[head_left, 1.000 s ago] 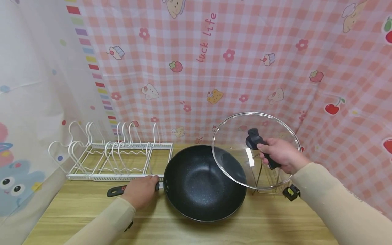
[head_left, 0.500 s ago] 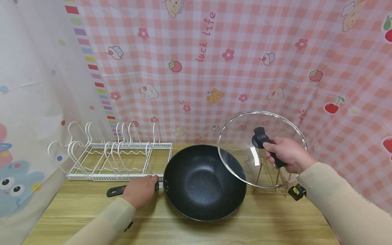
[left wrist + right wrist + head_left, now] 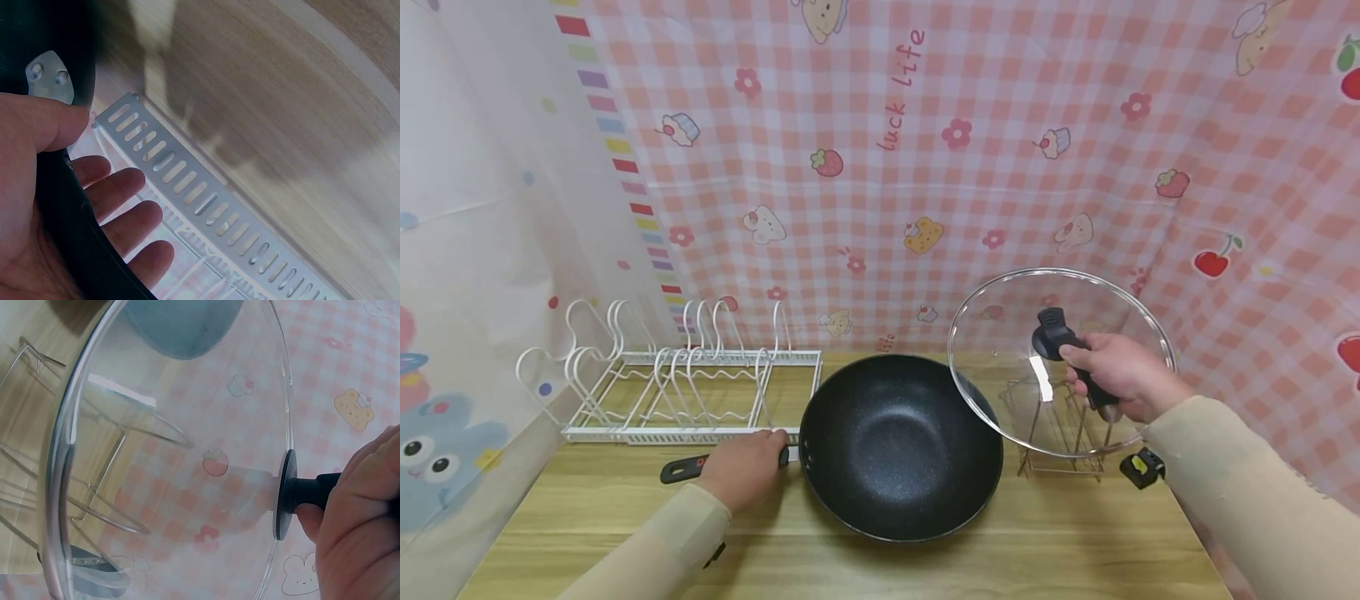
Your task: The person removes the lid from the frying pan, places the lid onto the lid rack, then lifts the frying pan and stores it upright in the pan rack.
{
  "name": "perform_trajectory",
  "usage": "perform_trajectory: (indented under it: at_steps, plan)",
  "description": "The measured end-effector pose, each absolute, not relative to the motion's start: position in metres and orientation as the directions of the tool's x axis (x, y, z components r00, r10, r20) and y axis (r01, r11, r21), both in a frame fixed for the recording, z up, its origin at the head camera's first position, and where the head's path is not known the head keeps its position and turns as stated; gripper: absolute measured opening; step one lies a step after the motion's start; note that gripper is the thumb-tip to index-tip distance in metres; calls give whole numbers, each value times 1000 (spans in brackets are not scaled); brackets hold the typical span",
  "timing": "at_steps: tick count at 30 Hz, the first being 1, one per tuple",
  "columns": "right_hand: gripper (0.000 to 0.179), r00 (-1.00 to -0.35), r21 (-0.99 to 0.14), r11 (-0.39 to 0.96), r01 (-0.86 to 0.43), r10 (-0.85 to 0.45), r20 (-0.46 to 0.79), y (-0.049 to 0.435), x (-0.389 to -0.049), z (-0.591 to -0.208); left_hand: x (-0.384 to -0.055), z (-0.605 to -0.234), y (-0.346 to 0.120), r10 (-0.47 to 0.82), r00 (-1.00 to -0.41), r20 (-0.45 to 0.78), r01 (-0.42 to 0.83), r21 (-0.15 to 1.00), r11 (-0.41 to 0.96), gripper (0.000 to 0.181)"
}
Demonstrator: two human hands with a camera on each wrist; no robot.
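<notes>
A black wok (image 3: pixel 901 450) sits on the wooden table, its handle pointing left. My left hand (image 3: pixel 748 468) grips that handle close to the pan; in the left wrist view the thumb lies along the black handle (image 3: pixel 75 219) and the fingers curl beneath it. My right hand (image 3: pixel 1123 371) holds a round glass lid (image 3: pixel 1000 317) by its black handle (image 3: pixel 1054 329). The lid is tilted up in the air, its left edge overlapping the wok's right rim in the head view. Seen from the right wrist, the lid's steel rim (image 3: pixel 59 469) stands close to a wire rack.
Behind and left of the wok stands a white dish rack (image 3: pixel 700 433) with upright loops. A small wire rack (image 3: pixel 1060 471) is on the table at the right, seen partly through the lid. A pink checked cloth (image 3: pixel 850 208) hangs behind.
My right hand has carried the lid to the right, away from over the wok and across the wire rack. My left hand and the wok have stayed in place.
</notes>
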State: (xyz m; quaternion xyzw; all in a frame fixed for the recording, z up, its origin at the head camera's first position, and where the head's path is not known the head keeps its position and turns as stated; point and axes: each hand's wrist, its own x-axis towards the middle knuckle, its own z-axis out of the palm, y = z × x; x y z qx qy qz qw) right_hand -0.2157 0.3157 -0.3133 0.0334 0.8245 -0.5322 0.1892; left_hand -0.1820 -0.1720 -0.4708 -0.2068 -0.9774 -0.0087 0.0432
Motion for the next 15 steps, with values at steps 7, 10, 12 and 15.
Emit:
perform_trajectory:
  at_steps: [7, 10, 12, 15]
  plan:
    - [54, -931, -855, 455, 250, -130, -342, 324, -218, -314, -181, -470, -172, 404, -909, 102, 406, 0, 914, 6]
    - [54, -931, -852, 457, 255, -122, -343, 326, -218, -314, -181, -468, -171, 402, -909, 108, 405, 6, 914, 5]
    - [51, -931, -853, 455, 256, -121, -344, 328, -218, -314, -180, -468, -171, 399, -911, 106, 402, 11, 915, 5]
    - [48, -930, -852, 454, 259, -120, -347, 330, -216, -314, -181, -468, -170, 398, -912, 101, 400, 9, 916, 4]
